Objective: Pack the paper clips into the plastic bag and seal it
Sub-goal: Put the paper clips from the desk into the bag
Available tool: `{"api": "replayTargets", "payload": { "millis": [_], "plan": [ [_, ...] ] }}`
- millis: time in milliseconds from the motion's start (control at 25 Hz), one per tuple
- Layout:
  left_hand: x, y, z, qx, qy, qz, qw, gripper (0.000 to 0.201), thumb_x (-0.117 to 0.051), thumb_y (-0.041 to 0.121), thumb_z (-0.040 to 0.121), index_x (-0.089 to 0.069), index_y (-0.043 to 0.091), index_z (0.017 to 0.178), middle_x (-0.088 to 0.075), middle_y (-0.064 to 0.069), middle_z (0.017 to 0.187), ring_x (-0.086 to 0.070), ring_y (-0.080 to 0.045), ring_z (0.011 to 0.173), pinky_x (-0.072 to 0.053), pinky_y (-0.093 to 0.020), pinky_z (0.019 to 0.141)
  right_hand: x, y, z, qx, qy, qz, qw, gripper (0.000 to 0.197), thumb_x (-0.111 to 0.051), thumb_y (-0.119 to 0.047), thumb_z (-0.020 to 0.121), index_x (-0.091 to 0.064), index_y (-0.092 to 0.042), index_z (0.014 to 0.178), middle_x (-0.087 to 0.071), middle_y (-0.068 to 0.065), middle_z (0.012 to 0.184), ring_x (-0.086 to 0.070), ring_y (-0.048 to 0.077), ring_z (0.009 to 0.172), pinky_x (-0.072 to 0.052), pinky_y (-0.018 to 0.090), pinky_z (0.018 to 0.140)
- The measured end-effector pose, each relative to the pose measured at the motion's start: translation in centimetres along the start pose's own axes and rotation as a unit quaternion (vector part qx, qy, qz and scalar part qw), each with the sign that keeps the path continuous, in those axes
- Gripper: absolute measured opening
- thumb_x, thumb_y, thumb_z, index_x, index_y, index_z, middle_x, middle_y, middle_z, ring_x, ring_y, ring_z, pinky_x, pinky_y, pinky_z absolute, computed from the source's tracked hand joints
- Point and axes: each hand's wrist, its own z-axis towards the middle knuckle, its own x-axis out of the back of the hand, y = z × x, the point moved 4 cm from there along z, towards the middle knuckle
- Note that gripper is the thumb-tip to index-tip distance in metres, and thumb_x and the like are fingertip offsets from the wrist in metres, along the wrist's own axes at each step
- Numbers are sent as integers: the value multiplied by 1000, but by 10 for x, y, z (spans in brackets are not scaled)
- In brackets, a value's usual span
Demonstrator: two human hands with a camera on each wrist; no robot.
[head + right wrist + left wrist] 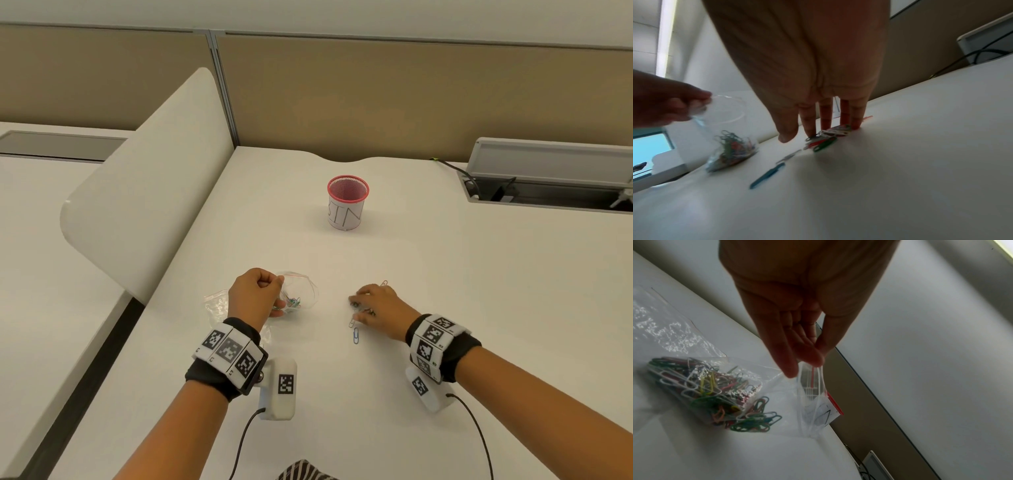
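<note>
My left hand pinches the bag mouth open while my right hand, fingers straight, rakes loose clips lying right of the bag.

What I can't make out

My right hand covers most of the loose clips in the head view; the pen cup lettering at upper centre is half turned away; the striped cloth is cut by the bottom edge.

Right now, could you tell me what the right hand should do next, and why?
Probably curl the right hand around the clips under its fingertips and lift them toward the bag, since the left hand holds the bag's mouth open and clips remain loose on the desk.
</note>
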Motion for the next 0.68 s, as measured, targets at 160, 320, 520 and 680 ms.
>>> {"api": "replayTargets", "payload": {
  "millis": [160, 320, 520, 680],
  "plan": [
    [-1, -1, -1, 3, 0, 0, 1000, 19, -57, 13, 87, -53, 11, 69, -58, -7, 60, -57, -5, 38, -53, -20, 39, 20, 18, -3, -42, 84, 71, 993, 39, -45, -23, 95, -47, -13, 133, -45, 11, 139, -40, 26, 130, -28, 31, 109],
    [-1, -1, -2, 4, -1, -2, 1000, 19, -57, 12, 87, -52, 11, 69, -58, -7, 60, -57, -3, 36, -53, -20, 39, 26, 25, -2, -89, 22, 29, 995, 60, -41, -31, 97, -18, -8, 147, -13, 10, 158, -15, 22, 146, -13, 29, 116],
    [2, -1, -2, -1, 5, -7, 1000, 18, -57, 11, 87, -52, 9, 69, -57, -8, 59, -56, -1, 35, -51, -18, 37, -7, -4, -17, -20, -29, 14, 999, 83, -55, -48, 86, -11, -17, 149, 2, 4, 160, -5, 19, 147, -14, 33, 119],
    [-1, -3, -3, 4, -2, -11, 1000, 20, -57, 12, 87, -52, 11, 68, -57, -8, 61, -56, -1, 35, -52, -19, 38, -28, -12, -31, 6, 10, 36, 999, 61, -57, -31, 88, -31, -28, 143, -13, 0, 158, -14, 19, 145, -21, 32, 117]
  ]
}}
